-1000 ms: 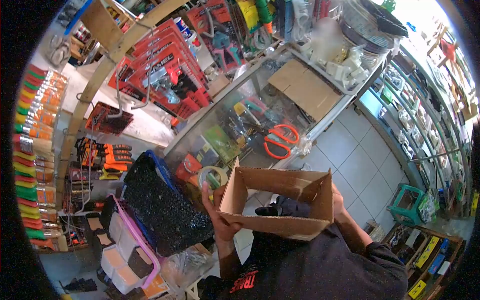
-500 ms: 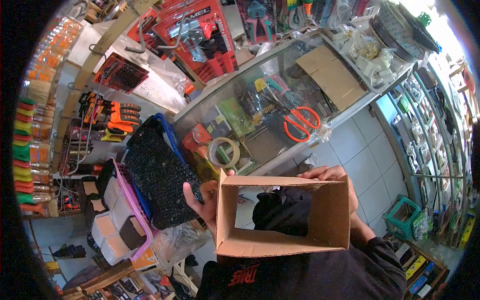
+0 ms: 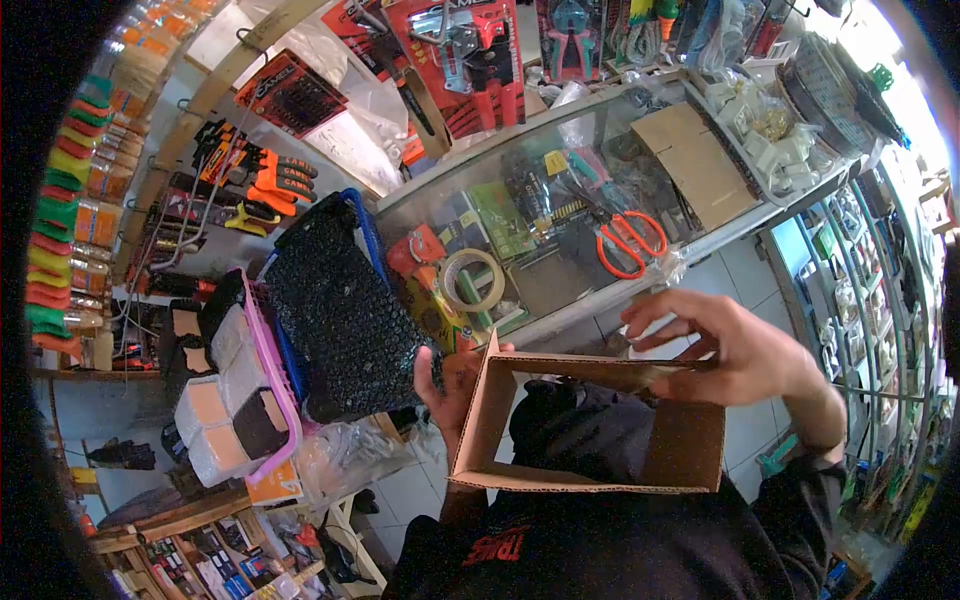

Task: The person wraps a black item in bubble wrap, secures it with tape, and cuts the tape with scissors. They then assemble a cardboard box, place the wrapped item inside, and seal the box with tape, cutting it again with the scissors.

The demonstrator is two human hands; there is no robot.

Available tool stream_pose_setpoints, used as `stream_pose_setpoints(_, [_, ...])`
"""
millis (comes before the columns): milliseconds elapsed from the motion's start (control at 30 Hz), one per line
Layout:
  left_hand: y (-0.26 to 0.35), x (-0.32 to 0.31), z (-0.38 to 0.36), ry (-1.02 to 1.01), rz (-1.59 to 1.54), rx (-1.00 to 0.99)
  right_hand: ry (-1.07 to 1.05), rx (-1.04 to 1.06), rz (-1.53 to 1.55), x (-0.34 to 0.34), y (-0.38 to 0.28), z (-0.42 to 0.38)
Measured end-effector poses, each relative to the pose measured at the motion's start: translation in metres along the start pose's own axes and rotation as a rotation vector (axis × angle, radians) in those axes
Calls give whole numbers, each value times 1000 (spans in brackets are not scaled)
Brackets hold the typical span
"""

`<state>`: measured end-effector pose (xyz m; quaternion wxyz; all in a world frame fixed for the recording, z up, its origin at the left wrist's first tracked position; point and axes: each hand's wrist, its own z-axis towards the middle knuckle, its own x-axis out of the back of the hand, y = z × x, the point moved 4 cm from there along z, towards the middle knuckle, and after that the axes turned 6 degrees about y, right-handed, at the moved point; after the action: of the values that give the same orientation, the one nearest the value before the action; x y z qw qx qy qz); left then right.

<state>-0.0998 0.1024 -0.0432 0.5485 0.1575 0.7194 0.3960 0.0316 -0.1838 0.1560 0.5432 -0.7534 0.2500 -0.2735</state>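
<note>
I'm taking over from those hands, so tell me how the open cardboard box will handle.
The cardboard box is probably light for its size, being hollow and thin-walled. Its panels look fairly stiff, standing straight, but with dark clothing showing through both open ends, the frame may skew if squeezed.

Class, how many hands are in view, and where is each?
2: the left hand at the left side of the cardboard box, partly hidden behind it; the right hand at its far right corner.

The person wears a black fabric top (image 3: 620, 540) with red block lettering (image 3: 497, 547) across the front; the loose, matching black sleeve (image 3: 795, 520) is plain and creased.
</note>
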Motion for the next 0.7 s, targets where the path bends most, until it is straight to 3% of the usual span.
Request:
stream_pose_setpoints(33, [4,-5,-2,0,41,-19,-44,32,-75,-2,-3,5])
stream_pose_setpoints(67, [12,-20,-2,-86,429,-245,-85,66,-151,-4,-5,11])
stream_pose_setpoints(133, [19,-33,-7,-181,872,-462,-153,69,-260,-9,-15,15])
stream_pose_setpoints(167, [21,-28,-8,-191,929,-452,-166,63,-289,-12,-19,16])
stream_pose_setpoints(367, [-4,8,-22,-90,424,-238,-223,50,-470,-21,-23,30])
stream_pose_setpoints(700, [19,-26,-35,-41,254,-143,-323,-35,-473,-20,9,58])
